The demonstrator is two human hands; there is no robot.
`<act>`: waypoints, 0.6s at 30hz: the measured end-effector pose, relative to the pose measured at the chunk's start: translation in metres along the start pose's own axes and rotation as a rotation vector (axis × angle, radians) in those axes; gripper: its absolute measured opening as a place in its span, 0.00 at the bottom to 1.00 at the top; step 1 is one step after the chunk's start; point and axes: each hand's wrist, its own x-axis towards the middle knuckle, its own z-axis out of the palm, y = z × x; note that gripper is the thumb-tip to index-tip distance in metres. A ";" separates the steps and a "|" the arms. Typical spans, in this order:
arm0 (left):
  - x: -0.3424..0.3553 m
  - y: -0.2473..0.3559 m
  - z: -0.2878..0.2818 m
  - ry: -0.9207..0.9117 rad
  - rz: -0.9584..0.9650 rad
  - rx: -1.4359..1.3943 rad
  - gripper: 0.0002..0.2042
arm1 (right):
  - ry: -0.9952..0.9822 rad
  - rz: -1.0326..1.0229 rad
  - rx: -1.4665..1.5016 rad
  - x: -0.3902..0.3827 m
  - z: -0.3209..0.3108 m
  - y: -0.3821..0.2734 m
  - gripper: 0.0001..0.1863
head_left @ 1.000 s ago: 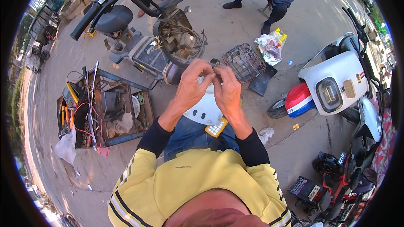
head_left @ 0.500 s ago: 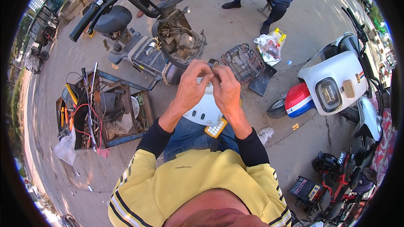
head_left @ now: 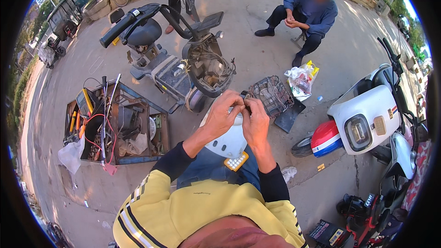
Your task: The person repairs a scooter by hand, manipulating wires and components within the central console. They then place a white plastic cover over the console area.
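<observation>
Pinching a small dark part (head_left: 246, 106) between their fingertips at the frame's centre, the left hand (head_left: 224, 115) and right hand (head_left: 256, 121) meet above a white scooter panel (head_left: 227, 143) on the lap, with a wire basket (head_left: 271, 95) just beyond, a stripped scooter (head_left: 183, 64) upper left, and a tool tray (head_left: 115, 126) at left.

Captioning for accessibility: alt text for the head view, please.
A person's left hand and right hand pinch a small dark part together above a white scooter panel on their lap. A tool tray lies left, a stripped scooter ahead.
</observation>
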 end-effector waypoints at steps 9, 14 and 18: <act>0.005 0.027 -0.010 0.014 0.030 0.317 0.11 | -0.067 -0.029 -0.090 -0.008 -0.011 0.007 0.12; -0.001 0.020 -0.007 0.001 0.180 0.456 0.09 | -0.134 -0.033 -0.179 -0.017 -0.010 0.014 0.12; -0.002 0.015 -0.006 -0.005 0.222 0.502 0.07 | -0.210 0.004 -0.235 -0.018 -0.012 0.013 0.11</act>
